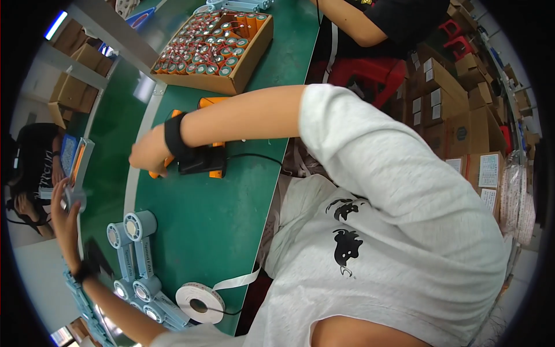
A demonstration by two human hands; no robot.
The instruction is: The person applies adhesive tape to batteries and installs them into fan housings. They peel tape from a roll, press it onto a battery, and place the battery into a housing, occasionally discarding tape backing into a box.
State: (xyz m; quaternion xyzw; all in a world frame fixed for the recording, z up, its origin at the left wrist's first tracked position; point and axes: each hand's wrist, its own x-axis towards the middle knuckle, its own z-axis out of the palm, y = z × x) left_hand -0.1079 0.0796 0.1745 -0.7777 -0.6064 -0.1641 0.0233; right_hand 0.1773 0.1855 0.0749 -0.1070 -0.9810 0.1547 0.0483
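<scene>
My left hand [63,217] is raised at the far left, its fingers curved round a greyish round piece [75,199] that resembles a fan head; blur hides its details. My right hand [149,151] is low over the table with bent fingers, next to an orange battery cell [154,174]. Its fingertips are mostly hidden, so what they grip cannot be made out. Beside that wrist lies a black box-shaped device [202,162] with a cable, near more orange cells [217,172]. Several light blue handheld fans [140,225] lie between my arms.
A cardboard box [252,61] full of wired orange cells stands farther along the green table [196,231]. A white tape roll [199,302] lies near the table's edge. One person [37,156] is across the table, another [393,29] beyond my right arm, near a red stool [370,75].
</scene>
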